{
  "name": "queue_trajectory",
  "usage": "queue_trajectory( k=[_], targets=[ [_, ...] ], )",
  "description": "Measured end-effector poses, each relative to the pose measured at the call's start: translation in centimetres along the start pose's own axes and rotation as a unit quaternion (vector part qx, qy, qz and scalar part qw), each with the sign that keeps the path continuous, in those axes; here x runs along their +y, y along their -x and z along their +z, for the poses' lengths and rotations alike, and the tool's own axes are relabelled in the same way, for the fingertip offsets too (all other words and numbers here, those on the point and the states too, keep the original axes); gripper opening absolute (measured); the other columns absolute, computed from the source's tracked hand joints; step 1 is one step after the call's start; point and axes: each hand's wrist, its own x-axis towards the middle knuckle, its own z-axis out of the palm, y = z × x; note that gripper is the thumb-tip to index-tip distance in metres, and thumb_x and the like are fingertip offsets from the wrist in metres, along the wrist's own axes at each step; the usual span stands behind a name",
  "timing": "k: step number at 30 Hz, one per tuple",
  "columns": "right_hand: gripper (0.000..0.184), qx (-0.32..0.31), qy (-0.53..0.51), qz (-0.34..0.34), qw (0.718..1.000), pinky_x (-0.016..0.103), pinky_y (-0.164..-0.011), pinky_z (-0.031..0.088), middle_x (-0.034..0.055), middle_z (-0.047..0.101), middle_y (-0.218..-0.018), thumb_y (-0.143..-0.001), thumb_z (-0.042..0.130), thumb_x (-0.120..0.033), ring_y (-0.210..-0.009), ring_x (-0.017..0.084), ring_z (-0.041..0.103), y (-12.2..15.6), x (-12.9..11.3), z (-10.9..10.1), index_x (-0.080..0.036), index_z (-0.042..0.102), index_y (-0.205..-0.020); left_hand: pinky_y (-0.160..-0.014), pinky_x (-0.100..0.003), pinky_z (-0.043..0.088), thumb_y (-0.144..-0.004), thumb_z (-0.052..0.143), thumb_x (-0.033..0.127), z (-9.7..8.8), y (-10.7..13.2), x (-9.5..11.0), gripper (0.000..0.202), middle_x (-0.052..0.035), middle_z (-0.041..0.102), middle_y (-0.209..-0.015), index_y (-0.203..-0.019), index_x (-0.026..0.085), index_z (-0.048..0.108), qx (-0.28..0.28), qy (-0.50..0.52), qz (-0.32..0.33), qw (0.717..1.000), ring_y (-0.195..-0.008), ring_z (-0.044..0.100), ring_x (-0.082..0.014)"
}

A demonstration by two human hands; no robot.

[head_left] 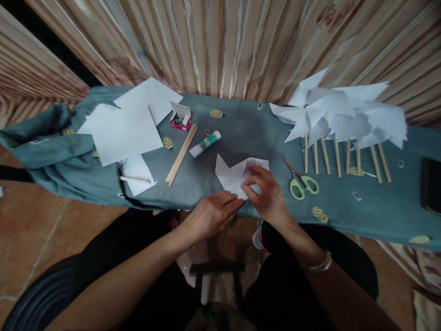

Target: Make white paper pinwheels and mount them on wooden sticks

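Observation:
A white folded paper piece with pointed flaps lies on the teal cloth near its front edge. My right hand rests on the paper, its fingers pinching a flap near the middle. My left hand is at the paper's lower left corner, fingers curled together against its edge. A glue stick lies just behind the paper, and green-handled scissors lie to the right of my right hand.
Finished white paper pinwheels on wooden sticks lie at the right. White sheets, a small red box of pins and loose wooden sticks lie at the left. A dark object sits at the far right. Striped curtain behind.

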Motion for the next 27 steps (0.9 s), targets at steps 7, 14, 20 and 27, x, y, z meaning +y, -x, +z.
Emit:
queue_trajectory(
  k=[7, 14, 20, 27],
  targets=[
    [0.003, -0.001, -0.006, -0.005, 1.000, 0.047, -0.099, 0.044, 0.0053, 0.058, -0.121, -0.080, 0.062, -0.026, -0.111, 0.025, 0.055, -0.06, -0.01, -0.04, -0.025, 0.063, -0.077, -0.077, -0.032, 0.055, -0.092, 0.045, 0.017, -0.01, -0.10, 0.05, 0.028, -0.0095, 0.064, -0.102, -0.119, 0.015, 0.055, -0.012, -0.011, 0.000, 1.000, -0.092, 0.061, -0.0193],
    [0.003, 0.005, -0.005, -0.003, 1.000, 0.045, -0.099, 0.044, 0.0067, 0.059, -0.121, -0.079, 0.064, -0.025, -0.111, 0.025, 0.055, -0.05, 0.08, 0.07, -0.024, 0.061, -0.079, -0.076, -0.033, 0.055, -0.092, 0.045, 0.018, -0.14, -0.23, 0.10, 0.028, -0.0092, 0.064, -0.098, -0.118, 0.016, 0.056, -0.010, -0.012, 0.002, 1.000, -0.092, 0.062, -0.0194],
    [0.004, 0.018, -0.006, -0.021, 1.000, 0.047, -0.097, 0.045, 0.0085, 0.060, -0.120, -0.080, 0.063, -0.026, -0.110, 0.027, 0.056, 0.00, 0.30, 0.24, -0.022, 0.062, -0.079, -0.076, -0.033, 0.056, -0.093, 0.045, 0.018, -0.07, -0.21, 0.13, 0.027, -0.0089, 0.064, -0.097, -0.117, 0.016, 0.056, -0.011, -0.017, 0.003, 1.000, -0.093, 0.062, -0.0196],
    [0.001, 0.021, 0.016, -0.026, 0.999, 0.046, -0.097, 0.045, 0.0094, 0.061, -0.120, -0.081, 0.062, -0.023, -0.111, 0.027, 0.056, 0.14, -0.06, 0.14, -0.022, 0.062, -0.080, -0.077, -0.032, 0.055, -0.092, 0.046, 0.017, -0.03, -0.12, 0.02, 0.026, -0.0087, 0.064, -0.097, -0.116, 0.016, 0.057, -0.018, -0.013, 0.001, 1.000, -0.093, 0.062, -0.0191]
  ],
)
